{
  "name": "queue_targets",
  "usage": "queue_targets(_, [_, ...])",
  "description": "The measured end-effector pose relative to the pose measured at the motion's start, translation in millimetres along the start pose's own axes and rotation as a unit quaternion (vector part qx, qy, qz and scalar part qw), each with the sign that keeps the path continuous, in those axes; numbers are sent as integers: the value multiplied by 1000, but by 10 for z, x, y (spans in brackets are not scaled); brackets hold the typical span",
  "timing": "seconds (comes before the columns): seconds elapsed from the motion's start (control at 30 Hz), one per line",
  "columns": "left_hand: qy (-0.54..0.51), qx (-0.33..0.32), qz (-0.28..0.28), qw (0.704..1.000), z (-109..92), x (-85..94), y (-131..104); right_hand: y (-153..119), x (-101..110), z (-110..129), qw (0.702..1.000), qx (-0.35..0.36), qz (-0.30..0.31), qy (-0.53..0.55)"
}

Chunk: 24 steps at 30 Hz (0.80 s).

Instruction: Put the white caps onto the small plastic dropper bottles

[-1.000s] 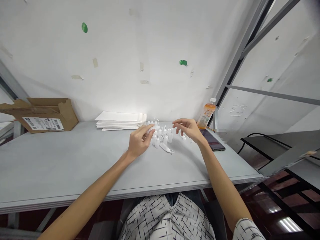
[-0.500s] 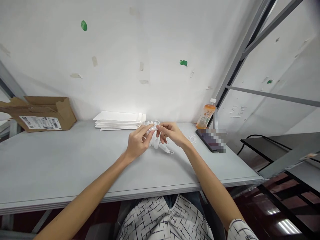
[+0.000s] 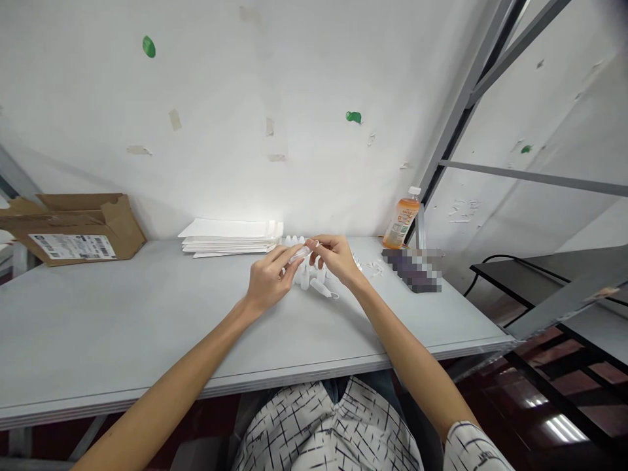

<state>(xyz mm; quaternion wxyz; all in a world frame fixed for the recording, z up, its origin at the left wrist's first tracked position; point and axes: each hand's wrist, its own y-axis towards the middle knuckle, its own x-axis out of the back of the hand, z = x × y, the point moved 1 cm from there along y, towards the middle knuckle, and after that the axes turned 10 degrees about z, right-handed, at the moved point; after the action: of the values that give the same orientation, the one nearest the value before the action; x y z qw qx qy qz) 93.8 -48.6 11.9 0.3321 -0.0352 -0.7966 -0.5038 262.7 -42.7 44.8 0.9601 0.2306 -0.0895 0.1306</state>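
Right hand moved in to left hand; white bottle between.

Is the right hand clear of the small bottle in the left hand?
No, the right hand has its fingertips at one end of the small bottle held in the left hand.

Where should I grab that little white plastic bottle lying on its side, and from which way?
I'd pinch the little white plastic bottle across its body's middle, coming from the near side. It's lying down with that side open, while small upright white bottles stand to its left and behind; its thin white loop looks flimsier.
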Motion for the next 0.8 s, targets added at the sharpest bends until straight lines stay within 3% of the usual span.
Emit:
queue_targets(0.43, [66, 13, -71, 995, -39, -101, 37, 92, 0, -110, 992, -14, -116, 38])
queue_targets(0.5, [66, 14, -91, 994, -47, -44, 33, 107, 148, -121, 982, -7, -184, 32])
queue_targets(0.6, [75, 7, -139, 987, -32, 91, 38, 66, 536, -130, 944, -2, -330, 8])
queue_targets(0.8, [67, 25, -162, 984, 34, 159, 66, -147, 1189, -180, 925, -16, -350, -147])
